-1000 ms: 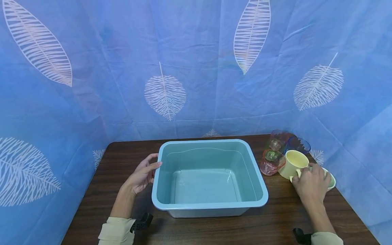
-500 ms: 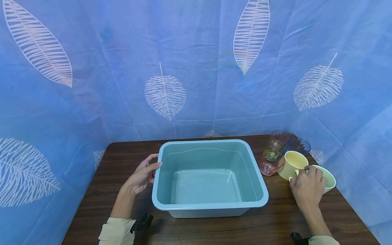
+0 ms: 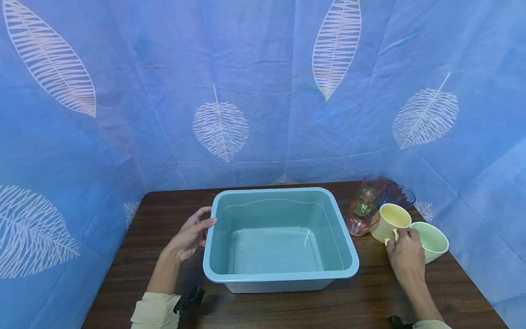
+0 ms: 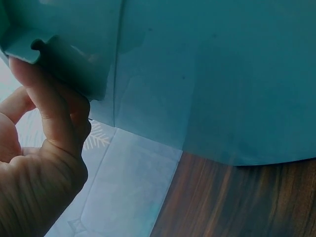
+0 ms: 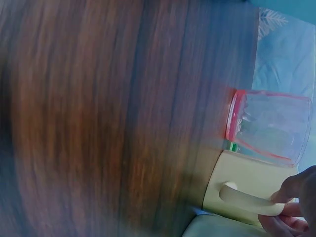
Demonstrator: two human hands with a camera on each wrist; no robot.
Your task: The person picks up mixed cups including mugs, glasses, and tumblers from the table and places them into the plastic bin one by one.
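My left hand (image 3: 190,235) grips the left rim of a light blue plastic basin (image 3: 281,277), thumb on top. In the left wrist view, its fingers (image 4: 49,111) reach up beneath the rim. My right hand (image 3: 407,260) pinches the handle of a pale yellow mug (image 3: 381,228), which stands upright on the table. In the right wrist view, thumb and finger meet at the lower end of that curved handle (image 5: 247,201). A pale green mug (image 3: 433,242) stands just right of the right hand, partly hidden by it.
A clear red-rimmed glass (image 3: 360,225) stands left of the yellow mug. Behind are a blue glass (image 3: 398,196) and a pinkish glass (image 3: 370,188). The dark wooden table (image 3: 328,310) meets a blue leaf-patterned cloth (image 3: 267,114) at its back and sides.
My right hand has shifted left, away from the green mug, revealing more of it. The yellow mug has moved slightly left and nearer. My left hand and the basin stay in place.
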